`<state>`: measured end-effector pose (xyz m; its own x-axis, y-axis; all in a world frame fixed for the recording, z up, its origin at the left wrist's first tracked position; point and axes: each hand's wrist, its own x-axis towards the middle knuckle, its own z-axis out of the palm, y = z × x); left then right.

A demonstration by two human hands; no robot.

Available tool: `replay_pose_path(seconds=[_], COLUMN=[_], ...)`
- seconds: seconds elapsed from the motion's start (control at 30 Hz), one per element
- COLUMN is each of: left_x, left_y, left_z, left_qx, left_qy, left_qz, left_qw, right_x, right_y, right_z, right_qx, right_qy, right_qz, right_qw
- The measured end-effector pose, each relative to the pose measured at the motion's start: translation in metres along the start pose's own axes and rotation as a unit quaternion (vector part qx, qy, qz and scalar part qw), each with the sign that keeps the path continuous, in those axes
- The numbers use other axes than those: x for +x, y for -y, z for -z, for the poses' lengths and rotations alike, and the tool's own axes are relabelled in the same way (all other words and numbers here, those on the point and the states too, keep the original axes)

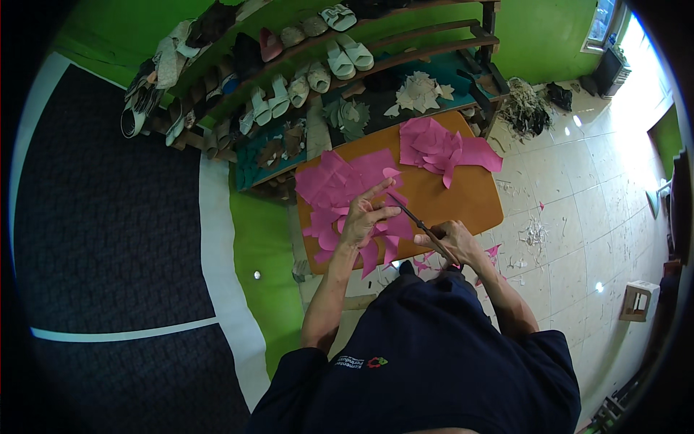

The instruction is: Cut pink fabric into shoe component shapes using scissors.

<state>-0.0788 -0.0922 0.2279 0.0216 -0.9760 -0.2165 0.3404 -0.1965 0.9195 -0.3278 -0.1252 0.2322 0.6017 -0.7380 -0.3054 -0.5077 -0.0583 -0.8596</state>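
Observation:
My left hand (365,217) is above the left part of a low orange-brown table (466,206). Its index finger and thumb are stretched apart. A small light-pink cut piece (391,173) shows at the index fingertip; whether it is touched or lies behind cannot be told. My right hand (454,240) grips scissors (428,230) by the handles at the table's near edge, the blades pointing up and left toward my left hand. Beneath and around my left hand lie pink sheets and cut pieces (336,177), overlapping. A second pink pile (434,145) rests at the table's far right.
Behind the table stands a wooden rack (434,54) with sandals (340,59) and shoes. Cream scraps (423,92) and grey-green pieces (348,117) lie on its lower shelf. Shredded offcuts (528,108) heap on the tiled floor (571,210) at right, near a small stool (639,301).

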Motion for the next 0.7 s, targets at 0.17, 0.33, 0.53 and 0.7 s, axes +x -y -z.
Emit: replay_pose_path(seconds=[0.17,0.33,0.53,0.7], left_x=[-0.002,0.002,-0.016,-0.001], left_y=[0.005,0.047,0.06,0.059], left_z=[-0.003,0.013,-0.028,-0.031], left_qx=[0.001,-0.042,0.04,0.007], left_qy=[0.018,0.098,0.173,0.098], left_qz=[0.045,0.137,0.229,0.137], left_qw=[0.999,0.985,0.957,0.986], right_x=[-0.007,-0.016,-0.016,-0.006], right_y=[-0.014,-0.03,-0.028,-0.047], right_z=[-0.003,-0.006,0.009,-0.011], right_qx=[0.033,0.091,0.116,0.251], right_qy=[0.016,-0.038,-0.084,-0.116], right_qz=[-0.04,-0.053,-0.096,-0.007], right_qw=[0.999,0.994,0.985,0.961])
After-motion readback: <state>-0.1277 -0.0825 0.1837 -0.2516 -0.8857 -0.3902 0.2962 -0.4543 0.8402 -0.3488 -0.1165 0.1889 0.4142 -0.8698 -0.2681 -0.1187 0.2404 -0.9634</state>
